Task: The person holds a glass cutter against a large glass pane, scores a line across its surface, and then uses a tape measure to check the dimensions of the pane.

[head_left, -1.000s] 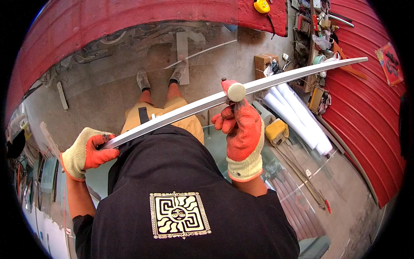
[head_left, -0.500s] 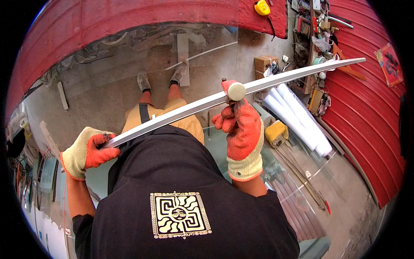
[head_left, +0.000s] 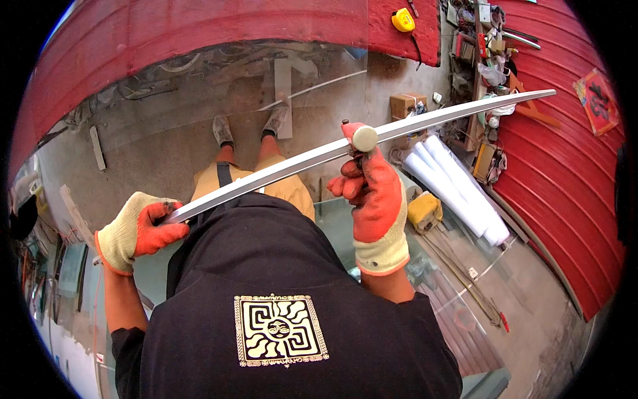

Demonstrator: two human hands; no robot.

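Observation:
A long, thin silvery metal strip [head_left: 425, 121] runs from lower left to upper right in front of my chest. My left hand [head_left: 136, 229], in a cream and orange work glove, grips its left end. My right hand [head_left: 372, 196], in the same kind of glove, holds a small tool with a round pale knob [head_left: 364, 138] pressed against the strip near its middle. Under the strip lies a large sheet of clear glass [head_left: 199, 113], and my legs and shoes [head_left: 249, 126] show through it.
Red corrugated panels [head_left: 565, 193] line the top and right. White rolled tubes [head_left: 458, 189], a yellow tool [head_left: 424, 211], a cardboard box [head_left: 407, 105], a yellow tape measure [head_left: 403, 20] and cluttered shelves [head_left: 485, 60] stand at the right. Thin rods [head_left: 465, 279] lie on the concrete floor.
The far right end of the strip has dipped slightly lower. Both hands keep their grip in about the same places.

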